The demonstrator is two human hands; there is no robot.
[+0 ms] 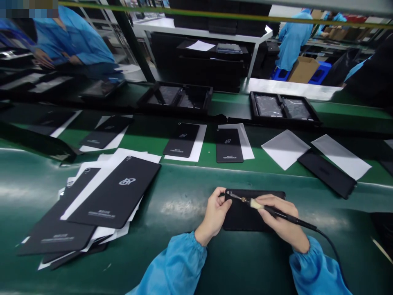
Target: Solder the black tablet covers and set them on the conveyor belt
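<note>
A black flat device lies on the green bench in front of me. My left hand rests on its left edge, fingers curled with the thumb and forefinger pinched at the top left corner. My right hand is closed round a corded soldering iron. The iron's metal tip touches the device's top left corner, right beside my left fingertips. Whether the left fingers hold something small there is hidden.
A pile of black back covers with white sheets lies at the left. More covers and white sheets ride the green belt, with black trays behind. People in blue coats work at the far side.
</note>
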